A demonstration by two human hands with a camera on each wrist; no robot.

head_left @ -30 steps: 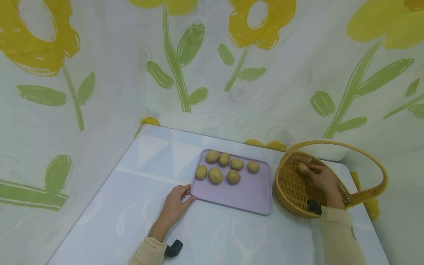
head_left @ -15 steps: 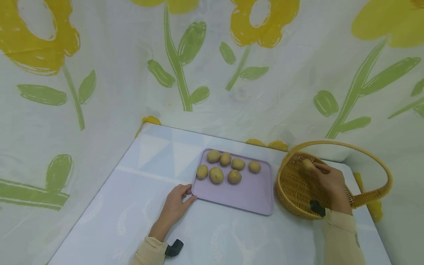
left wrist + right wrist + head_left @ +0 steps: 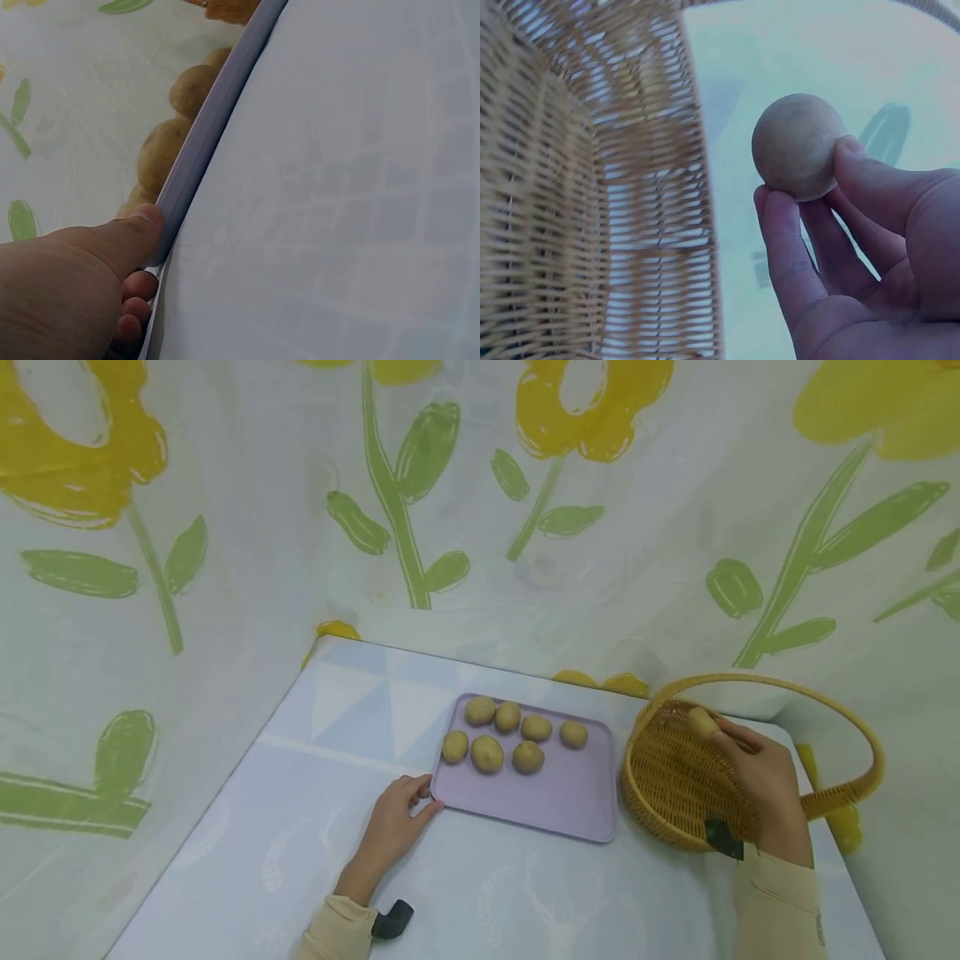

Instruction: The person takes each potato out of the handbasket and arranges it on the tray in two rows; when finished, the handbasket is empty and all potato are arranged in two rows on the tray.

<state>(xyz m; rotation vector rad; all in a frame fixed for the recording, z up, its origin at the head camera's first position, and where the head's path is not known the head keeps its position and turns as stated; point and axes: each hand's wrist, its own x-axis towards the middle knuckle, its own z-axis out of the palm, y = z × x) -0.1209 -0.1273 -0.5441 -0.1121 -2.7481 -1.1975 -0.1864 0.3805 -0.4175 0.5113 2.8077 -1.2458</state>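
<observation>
My right hand point(image 3: 765, 777) pinches a potato point(image 3: 702, 723) between thumb and fingertips, over the right part of the wicker basket point(image 3: 660, 802). In the right wrist view the potato point(image 3: 799, 146) shows whole, and the basket's woven wall point(image 3: 652, 225) stands to its left. My left hand point(image 3: 397, 818) grips the near left corner of a lilac tray point(image 3: 555, 810). The left wrist view has the thumb point(image 3: 142, 225) on the tray's rim, with the other fingers curled by the corner. Several potatoes point(image 3: 487, 754) lie in two rows on the tray's far and left part.
The basket's tall arched handle point(image 3: 840, 718) rises over the right hand. Behind the pale patterned table point(image 3: 300, 860) hangs a flowered cloth point(image 3: 262, 527). Tray and basket stand side by side, close together.
My right hand has lifted the potato up from inside the basket and drifted a little to the right. The left hand stays at the tray corner, and the potatoes there have not moved.
</observation>
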